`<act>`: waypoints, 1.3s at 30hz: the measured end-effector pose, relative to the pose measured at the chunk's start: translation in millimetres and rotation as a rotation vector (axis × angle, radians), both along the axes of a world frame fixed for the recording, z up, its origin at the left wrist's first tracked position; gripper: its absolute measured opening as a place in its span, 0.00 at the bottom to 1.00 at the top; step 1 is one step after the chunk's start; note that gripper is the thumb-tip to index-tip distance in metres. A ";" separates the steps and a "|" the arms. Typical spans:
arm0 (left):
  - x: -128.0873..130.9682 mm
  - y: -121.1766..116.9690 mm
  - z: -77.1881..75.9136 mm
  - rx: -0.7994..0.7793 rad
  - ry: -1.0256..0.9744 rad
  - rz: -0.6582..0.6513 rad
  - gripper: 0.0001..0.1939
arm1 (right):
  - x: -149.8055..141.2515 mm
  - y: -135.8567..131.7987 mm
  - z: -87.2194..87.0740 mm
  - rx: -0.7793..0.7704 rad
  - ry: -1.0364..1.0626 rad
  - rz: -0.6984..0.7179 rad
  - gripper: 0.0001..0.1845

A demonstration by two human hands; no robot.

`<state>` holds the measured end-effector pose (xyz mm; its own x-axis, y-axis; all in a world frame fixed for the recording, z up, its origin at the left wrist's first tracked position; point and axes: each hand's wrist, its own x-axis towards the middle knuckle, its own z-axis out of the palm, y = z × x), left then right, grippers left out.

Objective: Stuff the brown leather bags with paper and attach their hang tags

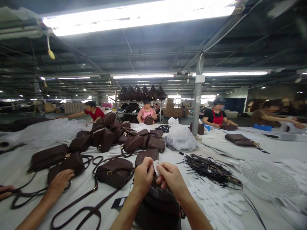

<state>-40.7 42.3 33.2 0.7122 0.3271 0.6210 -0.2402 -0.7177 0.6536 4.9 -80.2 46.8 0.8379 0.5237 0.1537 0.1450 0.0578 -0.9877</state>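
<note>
My left hand [143, 177] and my right hand [171, 179] meet in front of me, fingers pinched together on a small white piece [155, 165], perhaps paper or a tag. Right under them lies a dark brown handbag [158, 204], close to my body. Another brown handbag [115, 172] with a long strap lies just left of my left hand. Both hands are closed on the white piece.
A co-worker's hand [59, 180] rests on a bag [69, 163] at the left. A pile of brown handbags [112, 134] fills the table's middle. To the right lie a white plastic bag [179, 138], black straps [211, 169], white cut-outs [213, 201] and a fan [268, 179]. Several people work across the table.
</note>
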 end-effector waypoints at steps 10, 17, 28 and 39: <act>-1.2 -0.6 -8.2 0.147 0.001 0.027 0.08 | 7.4 1.7 -4.9 0.003 0.078 -0.011 0.25; -4.0 6.3 -15.2 0.229 -0.029 -0.010 0.10 | 11.4 5.6 -3.6 0.208 0.214 0.069 0.23; -2.0 11.0 -4.9 0.168 0.043 -0.104 0.06 | 26.0 -9.9 29.7 -0.604 -1.226 -0.038 0.09; -5.6 11.6 25.4 0.215 0.237 -0.130 0.13 | 46.7 2.5 83.6 -0.287 -0.664 0.156 0.06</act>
